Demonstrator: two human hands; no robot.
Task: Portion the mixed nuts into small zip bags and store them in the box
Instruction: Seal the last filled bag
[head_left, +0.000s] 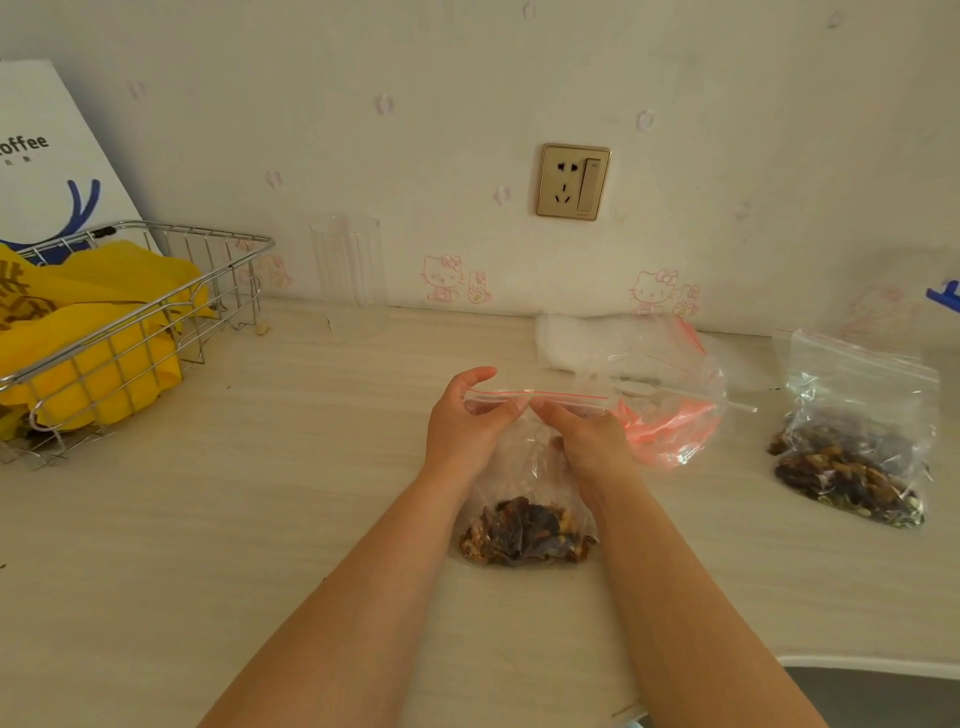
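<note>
A small clear zip bag (524, 530) with dark mixed nuts in its bottom stands on the pale counter in front of me. My left hand (465, 426) pinches the left half of its red-lined zip strip. My right hand (584, 436) pinches the same strip just to the right, thumbs nearly meeting at the middle. Behind my right hand lies a bundle of unused zip bags (670, 415) inside a clear wrapper. Far right, a larger zip bag of mixed nuts (852, 457) sits on the counter, its top standing upright.
A wire basket (130, 338) holding a yellow plastic bag (104, 306) stands at the left, with a white paper coffee bag (47, 156) behind it. A clear plastic cup (347, 262) stands against the wall. A wall socket (574, 182) is above. The counter edge curves at the bottom right.
</note>
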